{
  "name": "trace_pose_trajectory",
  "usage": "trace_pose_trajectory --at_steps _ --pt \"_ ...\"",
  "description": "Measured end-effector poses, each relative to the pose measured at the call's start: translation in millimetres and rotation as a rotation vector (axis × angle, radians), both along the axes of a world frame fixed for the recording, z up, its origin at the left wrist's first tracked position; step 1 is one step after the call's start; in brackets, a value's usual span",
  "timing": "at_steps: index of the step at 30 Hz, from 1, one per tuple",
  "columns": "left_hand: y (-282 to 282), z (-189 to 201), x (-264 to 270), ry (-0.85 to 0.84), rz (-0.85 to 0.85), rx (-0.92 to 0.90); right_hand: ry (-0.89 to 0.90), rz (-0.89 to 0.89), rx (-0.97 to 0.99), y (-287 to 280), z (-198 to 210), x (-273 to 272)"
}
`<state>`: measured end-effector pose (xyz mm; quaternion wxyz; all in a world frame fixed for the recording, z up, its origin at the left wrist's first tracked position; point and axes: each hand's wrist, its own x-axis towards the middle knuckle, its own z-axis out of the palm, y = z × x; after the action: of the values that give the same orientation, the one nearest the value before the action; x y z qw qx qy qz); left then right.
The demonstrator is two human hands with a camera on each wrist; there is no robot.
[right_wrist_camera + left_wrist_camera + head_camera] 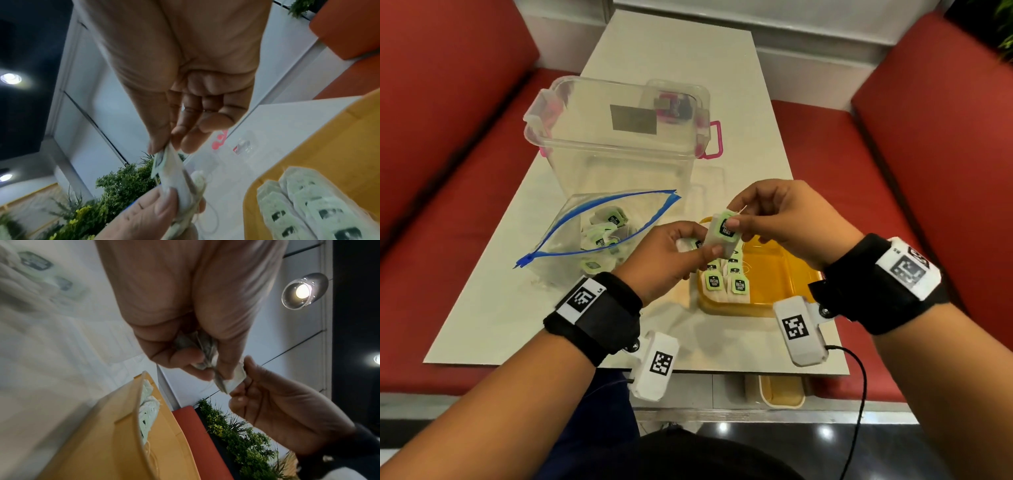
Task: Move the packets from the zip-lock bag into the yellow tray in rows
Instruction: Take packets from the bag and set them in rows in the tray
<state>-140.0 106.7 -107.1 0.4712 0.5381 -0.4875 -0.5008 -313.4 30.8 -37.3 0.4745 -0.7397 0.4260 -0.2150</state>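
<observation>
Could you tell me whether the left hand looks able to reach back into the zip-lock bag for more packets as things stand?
Probably not yet: the zip-lock bag gapes open beside it, but the left hand is pinching packets together with the right hand.

On my left wrist feed, my left hand (185, 305) fills twelve o'clock, fingers curled round a crumpled packet (202, 352) at centre. At four o'clock my right hand (287, 415) pinches that packet's white end. The yellow tray (115, 443) sits at seven o'clock, pale packets in the tray (148, 412) lining its inside edge.
</observation>
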Motion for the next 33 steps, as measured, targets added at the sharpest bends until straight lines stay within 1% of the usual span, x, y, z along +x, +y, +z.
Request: trace_pose_trajectory --at_steps 3,6,8,10,13,17,20,23,25,28,31,33 --pt "-1 2 -3 -0.039 -0.03 -0.022 0.05 0.053 -0.119 0 9 4" --pt "-2 3 -7 -0.062 -0.042 -0.046 0.119 0.116 -0.196 3 15 9" --pt "-2 4 -10 -0.018 -0.009 -0.056 0.133 0.101 -0.235 2 16 9" --pt "-2 3 -11 0.042 0.035 -0.065 0.19 0.091 -0.254 1 15 7" --pt "-2 1 -10 0.067 0.069 -0.07 0.275 0.106 -0.238 -1 7 3" --pt "-2 -3 -9 0.031 0.092 -0.065 0.273 0.072 -0.226 -1 -2 2" --pt "-3 -4 -10 0.007 0.105 -0.067 0.276 0.087 -0.214 -1 -5 3" --pt "-3 -6 -11 -0.01 0.097 -0.052 0.258 0.069 -0.162 -1 -11 2" --pt "-3 -9 -10 -0.044 0.105 -0.044 0.278 0.035 -0.119 -3 -17 -2" --pt "-2 -16 -3 -0.074 0.146 -0.016 0.409 -0.001 -0.019 -7 -29 -12" --pt "0 -24 2 -0.07 0.171 0.019 0.605 0.01 0.063 -6 -47 -20" --pt "1 -26 3 -0.062 0.178 0.041 0.693 0.03 0.101 -3 -57 -21"
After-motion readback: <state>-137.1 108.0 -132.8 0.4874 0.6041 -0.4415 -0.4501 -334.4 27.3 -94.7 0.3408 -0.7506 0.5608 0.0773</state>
